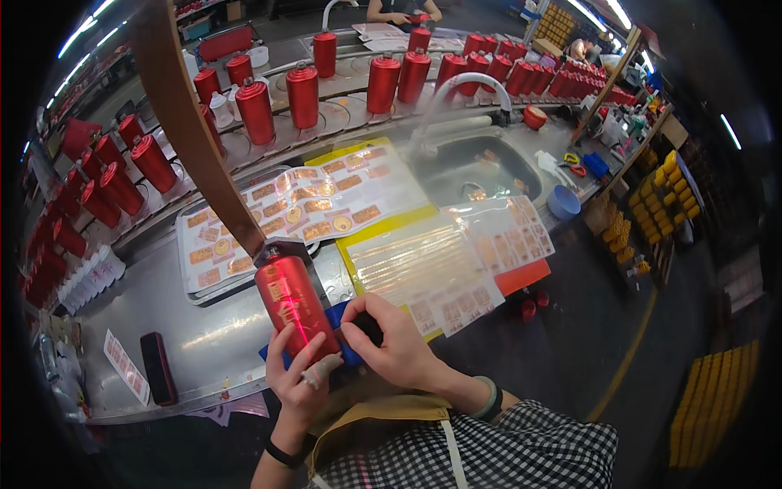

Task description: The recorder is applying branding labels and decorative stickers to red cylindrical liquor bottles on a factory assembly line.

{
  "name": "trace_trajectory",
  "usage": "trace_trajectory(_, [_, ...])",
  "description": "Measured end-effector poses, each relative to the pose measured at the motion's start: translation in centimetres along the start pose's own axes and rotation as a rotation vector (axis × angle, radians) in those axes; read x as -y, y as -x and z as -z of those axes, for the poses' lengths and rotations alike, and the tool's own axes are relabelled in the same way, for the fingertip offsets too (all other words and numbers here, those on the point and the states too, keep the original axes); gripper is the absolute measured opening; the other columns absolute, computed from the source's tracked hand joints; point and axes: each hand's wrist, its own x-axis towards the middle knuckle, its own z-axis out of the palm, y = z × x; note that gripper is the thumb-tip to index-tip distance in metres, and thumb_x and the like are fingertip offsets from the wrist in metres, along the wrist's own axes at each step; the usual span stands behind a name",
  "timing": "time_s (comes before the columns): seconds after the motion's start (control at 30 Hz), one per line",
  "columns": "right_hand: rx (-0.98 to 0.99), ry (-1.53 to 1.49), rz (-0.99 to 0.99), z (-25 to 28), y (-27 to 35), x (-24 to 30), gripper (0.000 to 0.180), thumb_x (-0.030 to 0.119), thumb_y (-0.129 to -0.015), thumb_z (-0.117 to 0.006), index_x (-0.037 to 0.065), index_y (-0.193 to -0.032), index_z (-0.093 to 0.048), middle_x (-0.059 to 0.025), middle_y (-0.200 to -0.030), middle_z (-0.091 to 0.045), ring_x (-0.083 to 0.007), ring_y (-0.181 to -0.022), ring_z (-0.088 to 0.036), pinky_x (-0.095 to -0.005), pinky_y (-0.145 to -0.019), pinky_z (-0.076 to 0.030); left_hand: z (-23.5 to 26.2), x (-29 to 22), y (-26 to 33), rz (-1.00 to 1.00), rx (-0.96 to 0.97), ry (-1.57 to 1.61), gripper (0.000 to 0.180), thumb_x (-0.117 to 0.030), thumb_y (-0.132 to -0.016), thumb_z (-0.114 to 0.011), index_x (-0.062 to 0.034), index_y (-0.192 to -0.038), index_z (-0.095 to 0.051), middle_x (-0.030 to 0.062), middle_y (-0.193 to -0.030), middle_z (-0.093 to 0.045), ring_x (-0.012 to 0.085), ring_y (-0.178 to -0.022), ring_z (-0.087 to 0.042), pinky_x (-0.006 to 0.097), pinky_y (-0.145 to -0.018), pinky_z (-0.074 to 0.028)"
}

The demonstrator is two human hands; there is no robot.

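A shiny red bottle (287,285) with gold markings leans in my left hand (295,383), whose fingers wrap its lower end. One of those fingers wears a pale wrap (319,372). Close beside the bottle's lower right side, my right hand (395,342) has thumb and forefinger pinched together; whatever is between them is too small to make out. Something blue (349,355) shows behind the bottle and the hands. Gold decal sheets (411,253) lie just beyond my right hand, on a yellow board (349,265).
A wooden post (191,122) crosses the left. A decal-covered sheet (366,183) lies beyond the bottle. Past the sink (481,167) and faucet (468,79), red bottles (303,98) line a conveyor. A phone (157,368) rests at left, and another person (403,11) works at the back.
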Motion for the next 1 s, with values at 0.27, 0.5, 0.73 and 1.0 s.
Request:
trace_trajectory(0.27, [-0.024, -0.032, 0.015, 0.0, -0.1, 0.0, 0.012, 0.009, -0.096, -0.064, 0.000, -0.104, -0.062, -0.0108, -0.093, -0.067, -0.0187, -0.086, -0.065, -0.0319, -0.078, -0.051, -0.3, -0.6, -1.3, -0.039, 0.102, 0.018, 0.022, -0.006, -0.069, -0.078, -0.0099, -0.091, -0.079, 0.0100, -0.127, -0.071, 0.0385, -0.123, -0.063, 0.050, -0.099, -0.056])
trace_trajectory(0.5, [-0.124, -0.035, -0.031, 1.2, 0.2, -0.5, 0.010, 0.009, -0.096, -0.066, 0.001, -0.100, -0.063, -0.0076, -0.081, -0.065, -0.0128, -0.073, -0.063, -0.0292, -0.066, -0.050, 0.0, -1.6, 0.1, 0.057, -0.038, 0.071, 0.020, -0.009, -0.072, -0.080, -0.0137, -0.091, -0.080, 0.0107, -0.123, -0.073, 0.0391, -0.122, -0.063, 0.052, -0.101, -0.055])
trace_trajectory(0.73, [-0.062, -0.034, 0.042, 0.4, -0.4, -0.6, 0.011, 0.009, -0.095, -0.067, 0.001, -0.101, -0.062, -0.0088, -0.085, -0.065, -0.0159, -0.076, -0.063, -0.0292, -0.068, -0.050, 0.6, -0.9, -2.1, -0.003, 0.219, 0.066, 0.024, -0.002, -0.074, -0.075, -0.0127, -0.094, -0.080, 0.0111, -0.131, -0.069, 0.0399, -0.131, -0.058, 0.056, -0.110, -0.047])
trace_trajectory(1.0, [-0.113, -0.095, -0.075, 0.6, -0.2, -2.1, 0.008, 0.008, -0.096, -0.065, 0.001, -0.099, -0.061, -0.0046, -0.080, -0.065, -0.0095, -0.072, -0.060, -0.0265, -0.066, -0.049, 0.6, -1.5, -0.2, 0.083, 0.050, 0.039, 0.028, 0.000, -0.073, -0.073, -0.0147, -0.095, -0.081, 0.0093, -0.132, -0.070, 0.0420, -0.132, -0.058, 0.059, -0.114, -0.042])
